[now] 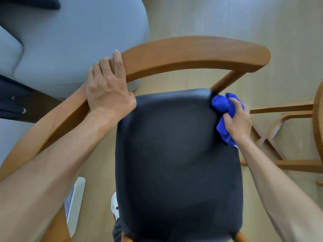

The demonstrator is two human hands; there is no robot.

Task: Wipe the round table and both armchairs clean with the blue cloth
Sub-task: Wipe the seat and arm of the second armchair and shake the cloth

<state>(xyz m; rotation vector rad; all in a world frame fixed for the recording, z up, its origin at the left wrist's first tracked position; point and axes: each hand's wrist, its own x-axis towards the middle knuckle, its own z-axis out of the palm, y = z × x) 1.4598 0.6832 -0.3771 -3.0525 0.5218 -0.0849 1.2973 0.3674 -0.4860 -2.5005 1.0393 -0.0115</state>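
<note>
- Blue cloth (pixel 224 109): soft, light; we bunch it in our right hand (pixel 237 123), fingers curled round.
- Armchair (pixel 178 161): stiff; our left hand (pixel 108 88) grips its wooden rail (pixel 192 53).

Left grip (pixel 108 86) curled down over something, forearm extended; right grip (pixel 236 119) bunched closed, arm reaching forward.

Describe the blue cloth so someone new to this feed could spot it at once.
Start at the wooden armchair with the curved backrest rail and its dark padded seat filling the middle of the view. At the seat's far right corner, beside the slanted wooden post, the right hand grips the bunched bright blue cloth. Nothing else nearby is such a vivid blue; the round upholstered seat behind is pale grey-blue.
</note>
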